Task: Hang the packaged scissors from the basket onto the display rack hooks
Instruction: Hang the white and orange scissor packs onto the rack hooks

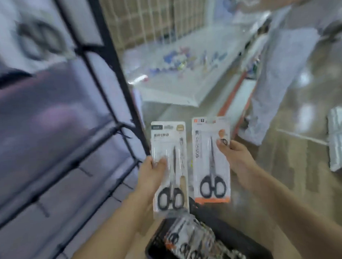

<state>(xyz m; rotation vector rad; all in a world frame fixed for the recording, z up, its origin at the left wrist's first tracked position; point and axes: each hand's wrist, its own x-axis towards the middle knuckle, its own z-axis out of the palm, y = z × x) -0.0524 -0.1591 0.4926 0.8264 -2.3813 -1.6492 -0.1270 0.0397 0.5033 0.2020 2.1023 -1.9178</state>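
My left hand (152, 173) grips a white scissors package (169, 164) with black handles by its left edge. Beside it, my right hand (234, 156) pinches a second scissors package (211, 159), this one with an orange bottom strip, at its right edge. Both packages stand upright, side by side, above a black basket (241, 232) that holds several more packaged scissors (193, 246). The black display rack (97, 77) with short hooks (85, 171) rises on the left, blurred by motion.
A white shelf (183, 78) with small coloured items lies ahead. A person in light trousers (281, 69) stands at the right on the shiny floor. A white box (341, 139) sits at the far right.
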